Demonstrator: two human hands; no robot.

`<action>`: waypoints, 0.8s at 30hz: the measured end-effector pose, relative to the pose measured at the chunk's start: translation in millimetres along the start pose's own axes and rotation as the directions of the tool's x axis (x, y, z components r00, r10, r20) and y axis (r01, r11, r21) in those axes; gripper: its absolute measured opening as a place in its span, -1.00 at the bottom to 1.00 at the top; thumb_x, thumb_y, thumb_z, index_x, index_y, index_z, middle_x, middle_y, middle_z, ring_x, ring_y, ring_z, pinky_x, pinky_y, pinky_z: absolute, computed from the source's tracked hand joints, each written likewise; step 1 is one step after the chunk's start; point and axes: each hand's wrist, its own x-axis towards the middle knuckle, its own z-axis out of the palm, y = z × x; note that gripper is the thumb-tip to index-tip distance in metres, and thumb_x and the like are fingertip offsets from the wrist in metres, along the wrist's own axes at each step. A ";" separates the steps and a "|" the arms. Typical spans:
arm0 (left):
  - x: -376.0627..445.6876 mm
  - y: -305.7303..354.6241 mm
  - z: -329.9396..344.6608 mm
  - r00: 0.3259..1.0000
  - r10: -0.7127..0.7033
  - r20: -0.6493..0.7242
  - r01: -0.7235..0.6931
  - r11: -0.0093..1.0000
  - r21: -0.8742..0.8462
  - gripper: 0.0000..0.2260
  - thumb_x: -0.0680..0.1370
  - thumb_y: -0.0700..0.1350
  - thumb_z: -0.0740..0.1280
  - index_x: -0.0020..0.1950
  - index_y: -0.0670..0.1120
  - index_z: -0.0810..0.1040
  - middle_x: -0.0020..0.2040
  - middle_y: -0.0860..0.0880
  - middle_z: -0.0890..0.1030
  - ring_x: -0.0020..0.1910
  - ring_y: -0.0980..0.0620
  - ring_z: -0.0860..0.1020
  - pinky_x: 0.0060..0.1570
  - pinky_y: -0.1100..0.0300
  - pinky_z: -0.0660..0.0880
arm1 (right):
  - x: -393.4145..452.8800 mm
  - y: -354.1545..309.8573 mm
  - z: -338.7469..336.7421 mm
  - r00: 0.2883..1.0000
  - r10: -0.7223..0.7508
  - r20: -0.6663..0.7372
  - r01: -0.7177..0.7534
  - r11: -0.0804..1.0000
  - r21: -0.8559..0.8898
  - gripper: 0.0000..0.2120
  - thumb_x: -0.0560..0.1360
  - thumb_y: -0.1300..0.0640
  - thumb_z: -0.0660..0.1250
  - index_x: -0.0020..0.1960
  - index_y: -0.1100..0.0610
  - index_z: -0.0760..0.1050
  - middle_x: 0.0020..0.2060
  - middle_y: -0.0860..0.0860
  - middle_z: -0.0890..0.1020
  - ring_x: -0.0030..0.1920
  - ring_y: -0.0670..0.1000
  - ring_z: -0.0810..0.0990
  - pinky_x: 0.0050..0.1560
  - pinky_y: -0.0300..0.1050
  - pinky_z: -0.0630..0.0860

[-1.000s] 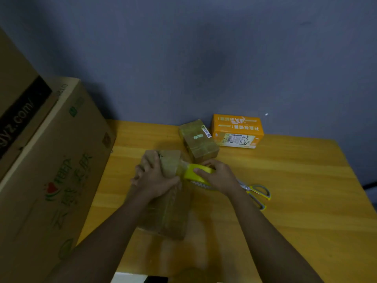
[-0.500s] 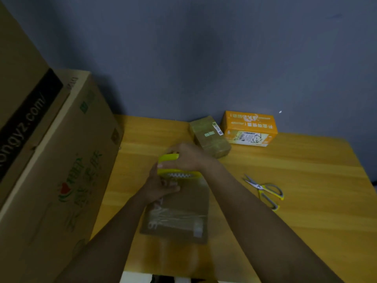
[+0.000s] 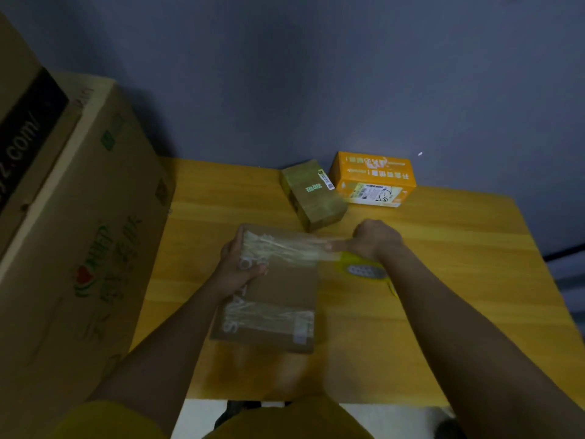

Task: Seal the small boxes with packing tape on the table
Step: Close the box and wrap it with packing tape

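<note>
A flat brown cardboard box (image 3: 278, 299) lies on the wooden table (image 3: 443, 280) in front of me, with clear tape bands across its far and near ends. My left hand (image 3: 237, 267) grips the box's far left edge, thumb on top. My right hand (image 3: 373, 239) grips a yellow tape dispenser (image 3: 364, 267) just off the box's right side. A strip of clear tape (image 3: 291, 248) runs taut from the dispenser across the box's far end.
A taped olive-brown small box (image 3: 313, 194) and an orange box (image 3: 373, 179) sit at the back by the grey wall. Large cardboard cartons (image 3: 72, 232) stand along the table's left side. The near table edge is at my waist.
My right hand has pulled the dispenser from the box's far left end to past its right side, laying tape across. The scissors, seen earlier at the right, are hidden now.
</note>
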 end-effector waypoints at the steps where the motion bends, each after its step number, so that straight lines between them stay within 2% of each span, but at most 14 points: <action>1: -1.0 1.2 -0.2 1.000 -0.003 0.006 0.002 1.000 0.008 -0.09 0.47 -0.01 0.46 0.57 0.14 -0.14 0.55 -0.01 -0.04 0.51 -0.07 0.08 0.33 0.03 0.29 | 5.0 9.3 8.3 0.999 0.037 0.025 -0.037 0.999 0.015 -0.32 0.18 -0.56 0.32 -0.30 0.10 0.45 -0.18 0.04 0.57 -0.13 0.07 0.52 -0.20 -0.12 0.37; 5: -1.1 2.8 -2.2 0.999 -0.025 0.046 0.023 0.999 0.042 -0.08 0.47 0.03 0.44 0.55 0.17 -0.20 0.56 -0.02 -0.11 0.53 -0.10 0.02 0.36 0.01 0.26 | 24.4 27.9 43.3 0.995 0.043 0.091 -0.054 0.991 0.122 -0.28 0.16 -0.56 0.33 -0.34 0.15 0.48 -0.33 0.03 0.53 -0.20 0.06 0.53 -0.21 -0.09 0.39; 7: -0.7 4.8 -3.6 0.995 -0.071 0.067 0.061 0.987 0.147 -0.10 0.49 0.12 0.39 0.54 0.21 -0.25 0.56 -0.01 -0.26 0.55 -0.11 -0.13 0.42 -0.09 0.14 | 32.8 30.1 54.9 0.995 0.022 0.100 -0.036 0.990 0.135 -0.31 0.21 -0.53 0.34 -0.40 0.15 0.40 -0.39 0.03 0.47 -0.26 0.06 0.50 -0.29 -0.09 0.34; 8: -2.2 6.7 -3.5 0.994 -0.078 0.072 0.053 0.953 0.298 -0.14 0.52 0.19 0.32 0.53 0.21 -0.28 0.54 0.01 -0.35 0.54 -0.10 -0.26 0.45 -0.15 -0.01 | 37.9 30.6 60.3 0.994 0.004 0.111 -0.019 0.990 0.140 -0.32 0.25 -0.50 0.34 -0.43 0.15 0.36 -0.43 0.04 0.43 -0.30 0.05 0.47 -0.35 -0.09 0.30; 10: -6.0 10.6 3.7 0.997 -0.005 0.076 -0.045 0.764 0.644 -0.31 0.60 0.26 0.06 0.53 0.14 -0.33 0.50 0.00 -0.46 0.47 -0.04 -0.44 0.43 -0.17 -0.29 | 47.0 30.0 69.1 0.990 -0.035 0.134 0.015 0.988 0.151 -0.33 0.32 -0.45 0.33 -0.46 0.16 0.31 -0.48 0.05 0.38 -0.39 0.01 0.42 -0.40 -0.07 0.25; 11: -9.1 13.3 11.6 0.996 0.053 0.077 -0.093 0.671 0.736 -0.38 0.63 0.25 -0.08 0.54 0.07 -0.34 0.49 -0.04 -0.46 0.46 -0.03 -0.47 0.43 -0.15 -0.35 | 50.4 29.8 72.8 0.988 -0.053 0.145 0.029 0.987 0.160 -0.34 0.35 -0.42 0.33 -0.48 0.16 0.29 -0.50 0.05 0.35 -0.42 -0.01 0.39 -0.41 -0.07 0.24; 13: -13.2 19.0 36.4 0.991 0.114 0.070 -0.124 0.582 0.804 -0.40 0.58 0.19 -0.30 0.54 -0.04 -0.35 0.51 -0.12 -0.42 0.46 -0.06 -0.46 0.45 -0.12 -0.35 | 55.8 29.4 78.5 0.983 -0.089 0.162 0.058 0.980 0.189 -0.34 0.38 -0.39 0.33 -0.48 0.16 0.25 -0.52 0.05 0.29 -0.46 0.01 0.36 -0.42 -0.07 0.20; 15: -11.9 25.9 70.3 0.983 0.155 0.102 -0.174 0.569 0.804 -0.35 0.51 0.16 -0.36 0.55 -0.09 -0.30 0.52 -0.15 -0.38 0.45 -0.10 -0.47 0.47 -0.08 -0.35 | 58.6 30.1 82.3 0.980 -0.105 0.168 0.071 0.977 0.199 -0.36 0.38 -0.39 0.32 -0.45 0.17 0.31 -0.49 0.07 0.31 -0.42 0.04 0.39 -0.38 -0.08 0.23; 17: -5.5 34.6 100.7 0.953 0.235 0.193 -0.296 0.568 0.768 -0.34 0.52 0.14 -0.31 0.58 -0.12 -0.16 0.56 -0.15 -0.23 0.49 -0.11 -0.37 0.50 -0.09 -0.26 | 61.1 31.4 84.3 0.979 -0.113 0.170 0.078 0.976 0.203 -0.38 0.39 -0.39 0.32 -0.41 0.18 0.36 -0.48 0.08 0.35 -0.38 0.07 0.42 -0.33 -0.08 0.28; 19: 0.6 38.1 116.0 0.896 0.355 0.268 -0.427 0.523 0.738 -0.42 0.58 0.07 -0.18 0.58 -0.13 0.02 0.58 -0.13 -0.02 0.55 -0.10 -0.16 0.50 -0.12 -0.09 | 62.2 32.3 86.0 0.975 -0.125 0.186 0.083 0.973 0.217 -0.36 0.40 -0.37 0.32 -0.43 0.18 0.27 -0.49 0.07 0.31 -0.42 0.06 0.38 -0.36 -0.08 0.26; 20: 1.4 36.4 116.0 0.892 0.367 0.262 -0.428 0.504 0.750 -0.43 0.60 0.07 -0.16 0.58 -0.10 0.03 0.58 -0.09 -0.01 0.56 -0.09 -0.11 0.50 -0.12 -0.09 | 62.4 32.9 86.9 0.974 -0.126 0.187 0.080 0.969 0.235 -0.36 0.39 -0.38 0.33 -0.44 0.16 0.23 -0.50 0.05 0.29 -0.44 0.04 0.35 -0.38 -0.07 0.23; 21: 0.0 34.4 110.5 0.922 0.330 0.201 -0.357 0.526 0.772 -0.42 0.60 0.14 -0.17 0.59 -0.06 -0.03 0.58 -0.05 -0.07 0.56 -0.08 -0.13 0.50 -0.13 -0.17 | 62.0 33.5 86.7 0.976 -0.122 0.179 0.074 0.964 0.255 -0.35 0.36 -0.39 0.34 -0.44 0.14 0.20 -0.51 0.04 0.26 -0.45 0.03 0.33 -0.39 -0.07 0.20; 23: -3.4 28.0 94.2 0.985 0.172 -0.016 -0.093 0.604 0.791 -0.33 0.55 0.35 -0.19 0.56 0.06 -0.24 0.53 0.02 -0.30 0.53 -0.07 -0.30 0.39 -0.18 -0.40 | 60.2 34.8 86.4 0.982 -0.103 0.158 0.053 0.955 0.292 -0.33 0.32 -0.41 0.37 -0.44 0.13 0.18 -0.50 0.03 0.25 -0.46 0.03 0.34 -0.40 -0.08 0.17; 24: -4.4 27.1 85.9 0.991 0.091 -0.094 0.017 0.619 0.785 -0.27 0.50 0.43 -0.17 0.54 0.11 -0.32 0.50 0.03 -0.40 0.50 -0.05 -0.39 0.34 -0.20 -0.45 | 59.1 35.3 87.0 0.984 -0.098 0.147 0.050 0.953 0.300 -0.33 0.32 -0.41 0.37 -0.44 0.12 0.17 -0.50 0.03 0.25 -0.46 0.03 0.34 -0.41 -0.08 0.16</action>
